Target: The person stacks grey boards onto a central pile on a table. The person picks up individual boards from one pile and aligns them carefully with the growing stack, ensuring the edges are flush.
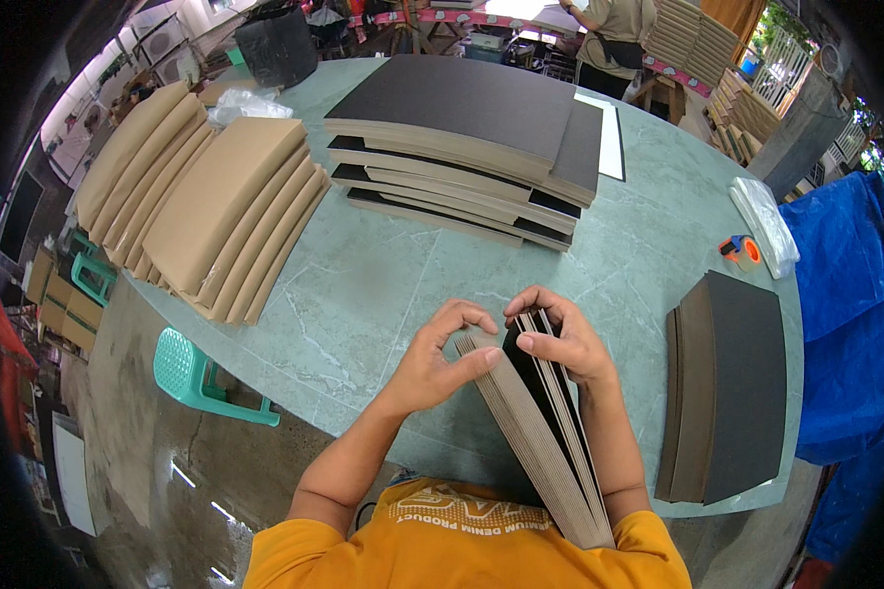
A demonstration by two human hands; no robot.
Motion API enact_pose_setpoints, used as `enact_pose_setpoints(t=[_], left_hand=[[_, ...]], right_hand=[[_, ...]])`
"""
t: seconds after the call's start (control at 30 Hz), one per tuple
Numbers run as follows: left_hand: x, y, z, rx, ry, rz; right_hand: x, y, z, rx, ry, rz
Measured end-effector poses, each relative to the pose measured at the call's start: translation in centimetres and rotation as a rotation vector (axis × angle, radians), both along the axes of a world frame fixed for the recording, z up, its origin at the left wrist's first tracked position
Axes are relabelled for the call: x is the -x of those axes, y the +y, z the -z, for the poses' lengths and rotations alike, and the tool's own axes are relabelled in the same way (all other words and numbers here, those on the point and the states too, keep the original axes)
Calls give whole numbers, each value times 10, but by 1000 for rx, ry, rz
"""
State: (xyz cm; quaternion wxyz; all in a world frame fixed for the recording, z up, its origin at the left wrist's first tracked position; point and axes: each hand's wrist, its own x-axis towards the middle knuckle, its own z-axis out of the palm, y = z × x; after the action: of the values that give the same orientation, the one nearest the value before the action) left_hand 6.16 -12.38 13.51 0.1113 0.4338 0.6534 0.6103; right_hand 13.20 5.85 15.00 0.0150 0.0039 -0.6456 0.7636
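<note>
A thick stack of black-faced boards with grey edges (535, 442) stands on edge against my body, fanned apart near its far end. My left hand (447, 353) grips the larger, left part, its thumb pressed on the far corner and its fingers curled. On the other side, my right hand (568, 344) is closed around a few boards (557, 378), thumb on their edges and fingers bent behind. A dark gap separates the two parts at the top, while they come together near my shirt. The lower ends are partly hidden against my body.
Black boards (462, 103) lie piled at the table's far side. Brown paper-wrapped packs (231, 196) lean at the left. Another dark stack (732, 388), a tape dispenser (740, 251) and clear plastic (764, 226) are at the right. A green stool (192, 373) stands beside the table (363, 304).
</note>
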Motion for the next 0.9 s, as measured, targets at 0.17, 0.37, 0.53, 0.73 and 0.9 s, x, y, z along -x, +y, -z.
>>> enact_pose_setpoints(t=[0.17, 0.37, 0.53, 0.73, 0.9], left_hand=[[-9, 5, -15, -24, -304, 80], [-5, 9, -14, 9, -232, 101], [-7, 6, -17, 30, -268, 100], [-7, 3, -17, 33, -355, 122], [-7, 3, -13, 15, -357, 135]], right_hand=[[0, 3, 6, 11, -4, -20], [2, -2, 6, 25, 51, -79], [1, -6, 1, 54, 6, -50], [-1, 10, 7, 19, 62, -50], [-2, 20, 12, -71, 85, -54]])
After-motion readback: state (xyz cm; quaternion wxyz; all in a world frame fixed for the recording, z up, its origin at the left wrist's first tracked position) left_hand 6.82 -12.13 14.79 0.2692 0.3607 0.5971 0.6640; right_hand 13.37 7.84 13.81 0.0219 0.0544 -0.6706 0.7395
